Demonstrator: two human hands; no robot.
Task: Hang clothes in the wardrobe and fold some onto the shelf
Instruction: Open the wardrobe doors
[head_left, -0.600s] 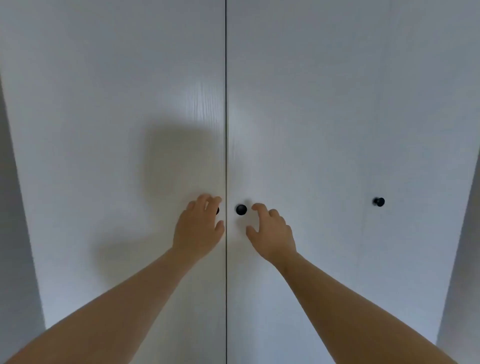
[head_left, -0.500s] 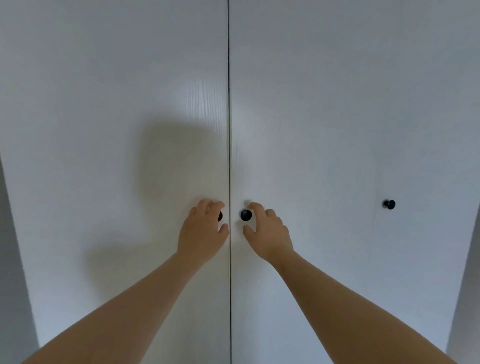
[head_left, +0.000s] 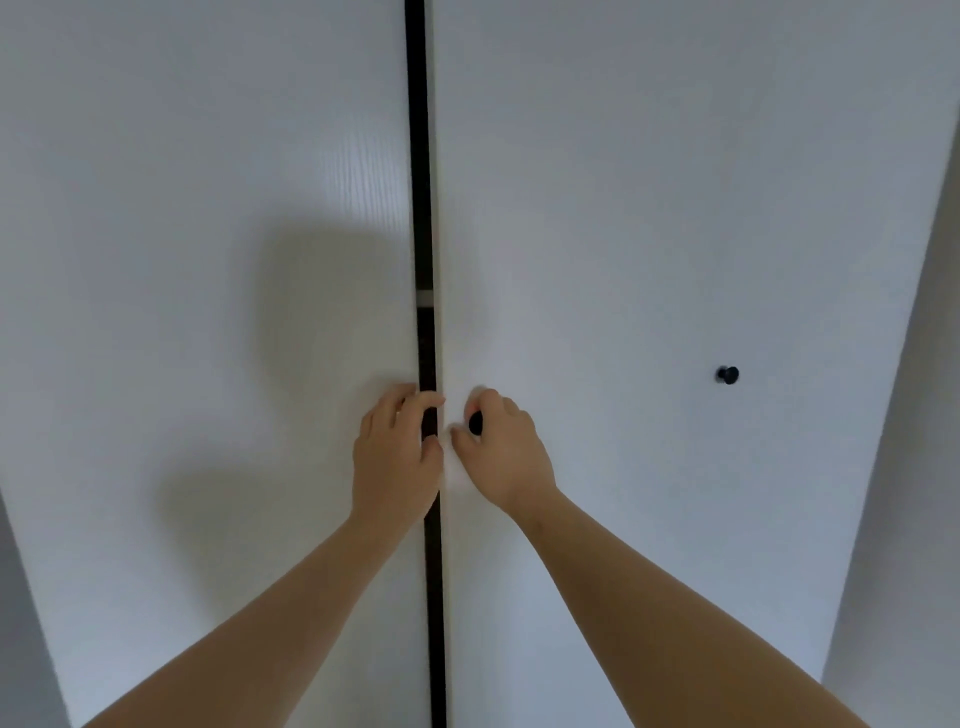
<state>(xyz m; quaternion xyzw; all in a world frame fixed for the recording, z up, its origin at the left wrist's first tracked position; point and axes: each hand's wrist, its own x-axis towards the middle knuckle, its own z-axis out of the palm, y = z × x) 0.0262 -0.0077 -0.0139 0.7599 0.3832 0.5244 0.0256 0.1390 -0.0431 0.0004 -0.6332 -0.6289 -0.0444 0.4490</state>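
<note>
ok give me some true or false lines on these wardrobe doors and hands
A dark gap shows between the left door and the right door. True.
The right hand pinches a black knob. True.
The left hand hangs clear of the doors. False: its fingers curl at the left door's edge.
Clothes show through the gap. False: only darkness and a pale strip.
A hand holds the far knob. False: it is untouched.

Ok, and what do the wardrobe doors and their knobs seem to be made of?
Wardrobe doors: probably laminated board or painted wood, matt white; fine vertical grain shows where light falls. Free knob and the knob in the right hand: black, smooth-looking; metal or plastic, the picture cannot settle it.
</note>
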